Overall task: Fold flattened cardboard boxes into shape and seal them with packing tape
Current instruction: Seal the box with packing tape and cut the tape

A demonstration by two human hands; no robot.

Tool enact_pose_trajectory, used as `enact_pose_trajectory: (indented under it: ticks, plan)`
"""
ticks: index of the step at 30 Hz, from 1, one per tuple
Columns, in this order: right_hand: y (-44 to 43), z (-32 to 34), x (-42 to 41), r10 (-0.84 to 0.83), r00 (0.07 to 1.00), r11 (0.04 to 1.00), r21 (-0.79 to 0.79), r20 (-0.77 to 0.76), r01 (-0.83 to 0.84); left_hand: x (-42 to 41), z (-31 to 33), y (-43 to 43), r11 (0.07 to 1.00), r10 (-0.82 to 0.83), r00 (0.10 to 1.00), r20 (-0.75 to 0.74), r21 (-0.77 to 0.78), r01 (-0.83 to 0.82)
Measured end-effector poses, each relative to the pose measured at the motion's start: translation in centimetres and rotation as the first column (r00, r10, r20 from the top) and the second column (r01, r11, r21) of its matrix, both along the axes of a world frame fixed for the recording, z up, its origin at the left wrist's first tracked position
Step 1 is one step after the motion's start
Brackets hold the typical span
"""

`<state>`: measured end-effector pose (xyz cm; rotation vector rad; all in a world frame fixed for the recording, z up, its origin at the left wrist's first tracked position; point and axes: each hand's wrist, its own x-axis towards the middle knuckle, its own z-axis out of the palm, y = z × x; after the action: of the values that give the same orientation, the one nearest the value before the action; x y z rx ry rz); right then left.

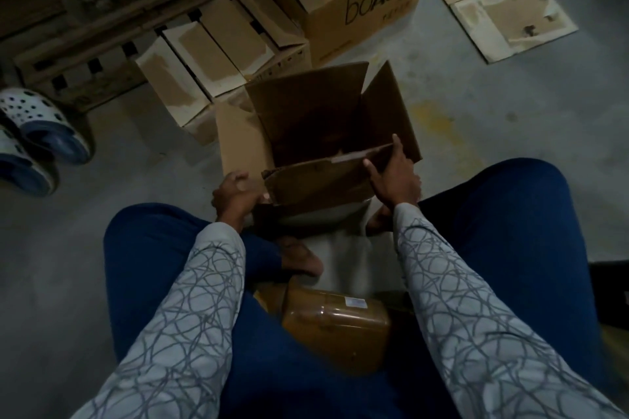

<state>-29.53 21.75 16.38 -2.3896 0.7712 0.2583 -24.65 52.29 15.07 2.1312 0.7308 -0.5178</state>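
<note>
Two hands work one open box, which stands on the floor between the person's folded knees, close enough to be reached without leaning. The right hand pinches the right end of the near flap, thumb on one face and fingers on the other, probably to turn that flap on its crease. The left hand curls round the box at its near left corner, which looks like a brace so the walls do not skid or skew while the flap is bent. The other three flaps stand up and splay outward, so the mouth is open and this end looks unsealed; I see no tape on it. A brown, glossy parcel lies in the lap; whether it is meant for this box I cannot tell. Behind the box to the left, a row of flattened boxes leans within easy reach, likely the supply to be shaped. A large printed carton stands behind, a cardboard sheet lies flat on the floor to the right, and sandals sit at the far left.
</note>
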Motion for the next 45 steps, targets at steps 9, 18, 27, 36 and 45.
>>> enact_pose_trajectory:
  ticks: [9,18,27,36,45]
  plan:
    - [0.7,1.7,0.1,-0.312,0.95,0.925,0.239,0.027,0.297,-0.1,1.2,0.0,0.922,0.377,0.883,0.279,-0.209,-0.327]
    - [2.0,0.5,-3.2,-0.308,0.935,0.936,-0.122,0.173,0.331,-1.4,1.5,-1.4,0.996,0.04,0.98,0.193,-0.08,-0.024]
    - [-0.5,2.2,-2.4,0.277,0.916,0.961,0.099,-0.291,-0.259,-2.6,1.4,-3.4,0.764,-0.622,0.716,-0.317,-0.047,0.643]
    - [0.1,2.8,0.2,0.517,0.712,0.79,-0.054,-0.476,-0.61,-0.9,1.8,-4.4,0.59,-0.738,0.593,-0.321,0.118,0.798]
    - [-0.9,2.6,5.8,0.589,0.715,0.787,0.067,-0.377,-0.613,4.5,0.2,-4.3,0.603,-0.721,0.644,-0.256,0.226,0.765]
